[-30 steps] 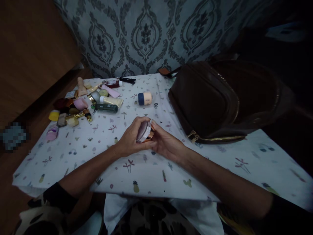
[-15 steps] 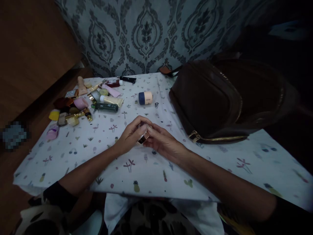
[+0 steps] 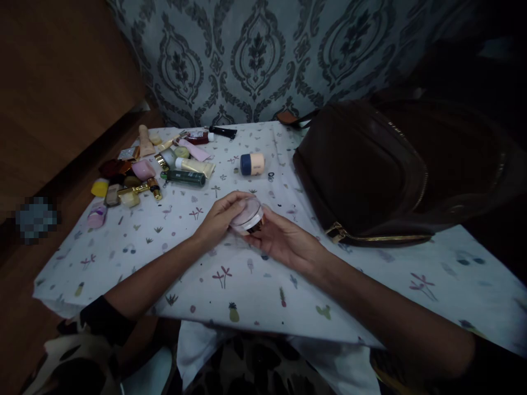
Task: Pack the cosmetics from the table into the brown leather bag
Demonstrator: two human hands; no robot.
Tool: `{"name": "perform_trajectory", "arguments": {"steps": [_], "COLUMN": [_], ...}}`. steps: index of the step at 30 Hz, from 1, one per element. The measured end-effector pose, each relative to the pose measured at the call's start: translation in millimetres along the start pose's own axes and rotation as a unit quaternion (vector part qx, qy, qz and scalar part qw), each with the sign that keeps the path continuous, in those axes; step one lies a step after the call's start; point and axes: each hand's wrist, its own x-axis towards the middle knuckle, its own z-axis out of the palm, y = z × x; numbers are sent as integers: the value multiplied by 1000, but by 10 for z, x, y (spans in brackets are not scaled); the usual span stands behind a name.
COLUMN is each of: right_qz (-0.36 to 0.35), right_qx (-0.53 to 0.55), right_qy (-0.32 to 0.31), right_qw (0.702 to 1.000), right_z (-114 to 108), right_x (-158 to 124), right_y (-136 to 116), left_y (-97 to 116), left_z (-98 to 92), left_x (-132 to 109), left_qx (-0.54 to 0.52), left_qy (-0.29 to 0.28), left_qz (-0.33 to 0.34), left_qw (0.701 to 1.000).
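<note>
Both hands hold a small round cosmetic jar (image 3: 249, 216) above the near middle of the table. Its top is pale and whitish, with a shiny copper-coloured band lower down. My left hand (image 3: 221, 218) grips the left edge, thumb over the top. My right hand (image 3: 284, 241) is curled about the right side and underside, fingers partly hidden by the jar. Beyond the hands a peach bottle with a dark blue cap (image 3: 252, 164) lies on its side, and a small dark ring-shaped item (image 3: 270, 176) lies beside it.
A large brown leather bag (image 3: 362, 175) with gold zips takes up the right of the table. Several cosmetics crowd the left, among them a dark green tube (image 3: 185, 178), a cream tube (image 3: 196, 167) and a purple item (image 3: 97, 215). A patterned wall (image 3: 257, 55) stands behind.
The jar was mostly covered by my fingers; now it is turned so that its pale top faces up. My right hand has opened out somewhat, away from my left. The view has shifted slightly.
</note>
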Motion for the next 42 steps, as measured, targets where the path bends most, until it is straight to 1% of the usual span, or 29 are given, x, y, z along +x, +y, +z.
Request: {"name": "perform_trajectory", "arguments": {"steps": [2,5,8,11,14,17,22,24,27,29,31,33,36,39,42], "right_qz": [3,1,1,-10,-27,-32,-43,-47,-24,6,25,28,22,-15,-52], "right_qx": [22,32,28,16,3,-16,-47,-56,-63,-56,-44,-43,-58,-88,-141], "right_qy": [11,28,33,22,16,26,35,37,48,71,98,104,70,37,13], "right_qw": [1000,999,999,1000,1000,999,997,997,997,996,994,993,996,995,989], "right_z": [-10,11,46,59,49,33,38,63,111,136,147,142,117,95,87], "right_x": [6,7,7,1,-12,-16,-11,-16,-28,-32,-31,-27,-26,-41,-69], "right_y": [-31,-59,-60,-48,-35,-24,-16,-25,-55,-75,-83,-76,-40,-4,3], "left_y": [28,63,57,39,37,47,69,80,87,79,64,50,49,74,92], "left_z": [-15,-12,15,42,50,48,50,52,57,67,84,101,110,93,68], "left_x": [-14,-52,-86,-108,-118,-115,-103,-108,-121,-125,-126,-131,-146,-160,-163], "left_qx": [33,99,161,194,194,193,185,170,138,118,103,96,94,105,133], "left_qy": [-28,-57,-54,-49,-57,-61,-50,-58,-95,-124,-135,-126,-90,-59,-50], "left_qz": [2,30,44,45,40,44,83,71,40,54,79,88,81,62,52], "left_qw": [999,993,985,979,978,978,978,981,985,984,982,984,988,991,989]}}
